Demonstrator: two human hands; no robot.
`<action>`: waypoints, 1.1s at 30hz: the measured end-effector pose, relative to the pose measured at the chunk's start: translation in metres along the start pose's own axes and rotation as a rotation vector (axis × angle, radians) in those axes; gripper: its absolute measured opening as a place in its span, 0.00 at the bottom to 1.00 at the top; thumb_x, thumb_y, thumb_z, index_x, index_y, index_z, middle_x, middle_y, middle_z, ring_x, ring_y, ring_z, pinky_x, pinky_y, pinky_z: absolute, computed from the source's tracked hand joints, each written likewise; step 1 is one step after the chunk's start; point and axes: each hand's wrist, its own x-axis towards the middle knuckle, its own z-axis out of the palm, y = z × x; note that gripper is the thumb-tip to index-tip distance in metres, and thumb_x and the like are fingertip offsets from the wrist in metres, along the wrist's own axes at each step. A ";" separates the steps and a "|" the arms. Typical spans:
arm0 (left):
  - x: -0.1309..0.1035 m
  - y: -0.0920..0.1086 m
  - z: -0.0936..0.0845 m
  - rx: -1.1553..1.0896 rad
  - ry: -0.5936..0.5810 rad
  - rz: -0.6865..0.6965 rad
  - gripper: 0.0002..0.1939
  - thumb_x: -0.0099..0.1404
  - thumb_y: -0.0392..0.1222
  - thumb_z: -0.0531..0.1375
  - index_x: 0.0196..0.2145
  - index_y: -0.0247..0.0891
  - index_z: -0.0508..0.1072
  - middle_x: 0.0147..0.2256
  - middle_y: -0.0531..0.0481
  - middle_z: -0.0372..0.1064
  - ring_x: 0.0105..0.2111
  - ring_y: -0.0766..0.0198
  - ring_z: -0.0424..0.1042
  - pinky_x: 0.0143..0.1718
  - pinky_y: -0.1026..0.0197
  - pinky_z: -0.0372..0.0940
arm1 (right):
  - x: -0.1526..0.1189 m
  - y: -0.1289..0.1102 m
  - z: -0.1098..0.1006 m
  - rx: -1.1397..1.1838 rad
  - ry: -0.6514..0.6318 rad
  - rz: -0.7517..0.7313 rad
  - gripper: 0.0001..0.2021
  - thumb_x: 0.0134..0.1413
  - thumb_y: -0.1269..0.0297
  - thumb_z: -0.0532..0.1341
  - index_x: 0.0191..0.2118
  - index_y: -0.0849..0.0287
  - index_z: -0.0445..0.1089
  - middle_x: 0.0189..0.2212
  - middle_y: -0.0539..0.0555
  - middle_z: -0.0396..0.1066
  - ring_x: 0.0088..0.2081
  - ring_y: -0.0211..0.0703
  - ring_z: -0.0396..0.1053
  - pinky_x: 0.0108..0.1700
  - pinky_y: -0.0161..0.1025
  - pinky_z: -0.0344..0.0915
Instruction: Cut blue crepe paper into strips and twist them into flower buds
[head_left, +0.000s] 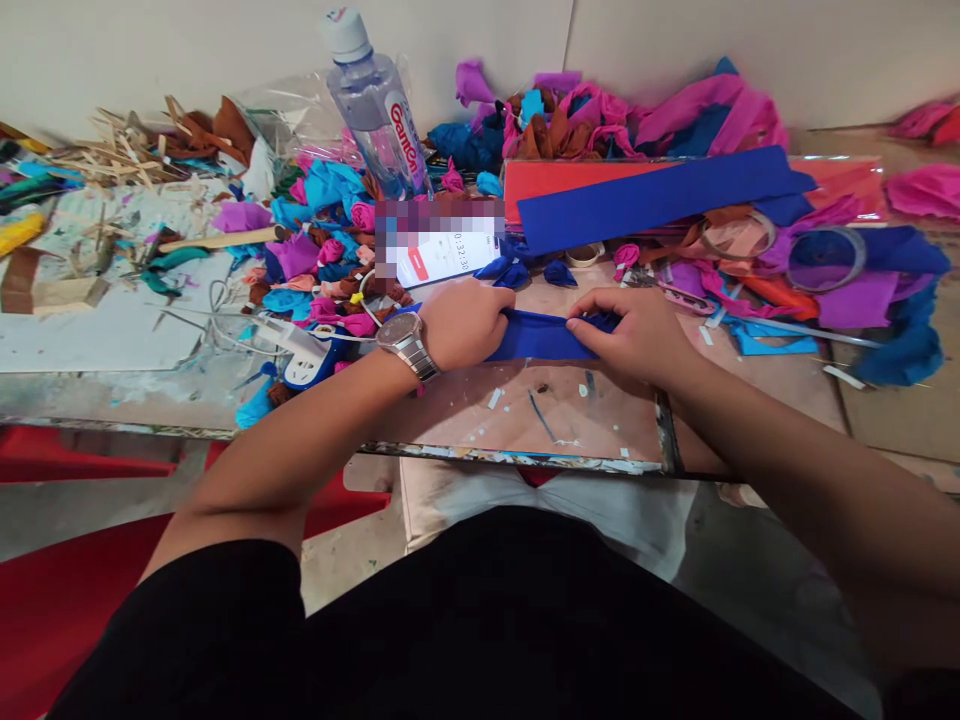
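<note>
A dark blue strip of crepe paper (547, 336) stretches between my two hands, just above the table's near part. My left hand (465, 322), below a wrist with a metal watch (407, 345), is closed on the strip's left end. Thumb and fingers of my right hand (637, 330) pinch the strip's upper edge near its right end. Small dark blue crepe pieces (504, 272) lie just beyond my left hand. Farther back rests a longer, flat blue strip (660, 200) on a red sheet (600, 180).
A water bottle (379, 120) stands at the back, behind a phone (450, 255) showing a timer. Crumpled coloured paper surrounds them. A power strip (307, 362) with white cables lies at left. Tape rolls (825, 262) sit at right; wood slivers (124, 145) are piled back left.
</note>
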 end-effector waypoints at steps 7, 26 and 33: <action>-0.005 0.016 -0.004 -0.309 -0.055 0.192 0.21 0.75 0.49 0.53 0.44 0.37 0.84 0.36 0.42 0.83 0.34 0.56 0.77 0.38 0.54 0.65 | -0.005 -0.005 0.005 0.080 -0.109 -0.081 0.07 0.63 0.62 0.67 0.42 0.52 0.84 0.38 0.51 0.86 0.37 0.50 0.81 0.43 0.46 0.73; -0.005 0.019 0.001 -0.403 -0.015 0.173 0.16 0.74 0.46 0.57 0.42 0.39 0.85 0.37 0.45 0.84 0.35 0.59 0.78 0.40 0.56 0.65 | -0.003 -0.008 0.007 -0.133 -0.073 -0.268 0.08 0.68 0.58 0.65 0.44 0.52 0.82 0.41 0.57 0.84 0.47 0.60 0.74 0.52 0.58 0.64; -0.006 0.022 0.001 -0.421 -0.001 0.171 0.15 0.74 0.45 0.58 0.41 0.39 0.85 0.36 0.46 0.84 0.34 0.60 0.77 0.39 0.56 0.64 | -0.005 -0.009 0.011 -0.130 -0.067 -0.261 0.07 0.68 0.59 0.65 0.43 0.52 0.81 0.41 0.56 0.84 0.47 0.59 0.75 0.52 0.57 0.63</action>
